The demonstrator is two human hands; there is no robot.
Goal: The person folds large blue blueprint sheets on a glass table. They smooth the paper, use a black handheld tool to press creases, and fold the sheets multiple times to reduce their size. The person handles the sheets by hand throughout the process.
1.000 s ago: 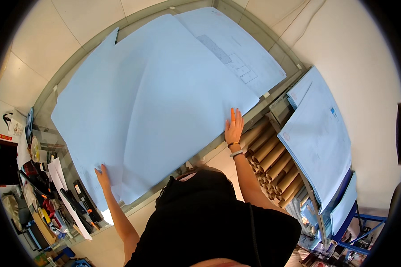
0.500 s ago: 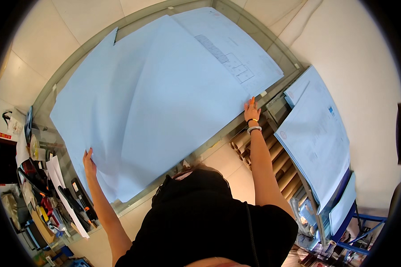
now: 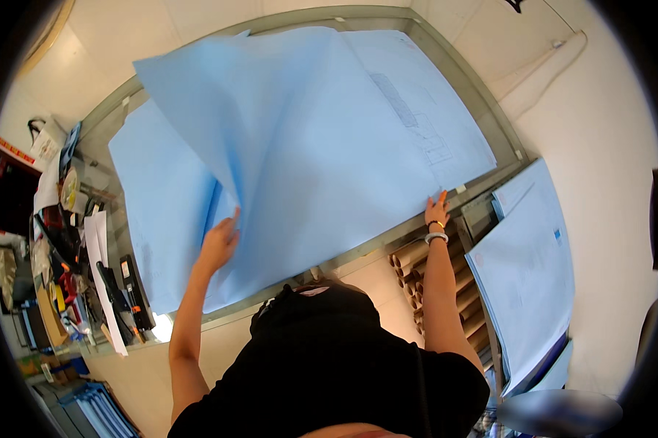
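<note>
A large blue paper sheet (image 3: 300, 131) lies over other blue sheets on a glass-topped table (image 3: 482, 80). Its left part is lifted and folded over toward the middle, its raised corner standing up at the far left. My left hand (image 3: 221, 242) is closed on the near edge of this fold; its thumb is hidden. Under the fold, more blue paper (image 3: 139, 204) shows flat at the left. My right hand (image 3: 437, 210), with a bracelet on its wrist, rests fingers outstretched on the near right edge of the sheets. Line drawings show on the right part of the stack.
At right, a second stack of blue sheets (image 3: 530, 270) lies beside cardboard tubes (image 3: 468, 292) stored below the table level. A white paper strip (image 3: 99, 255), black-handled cutters (image 3: 133, 292) and a tape roll (image 3: 71, 188) crowd the left end.
My left hand has moved right and inward, carrying the sheet's left edge up and over into a fold. My right hand stays at the sheets' near right edge. The view has shifted slightly.
</note>
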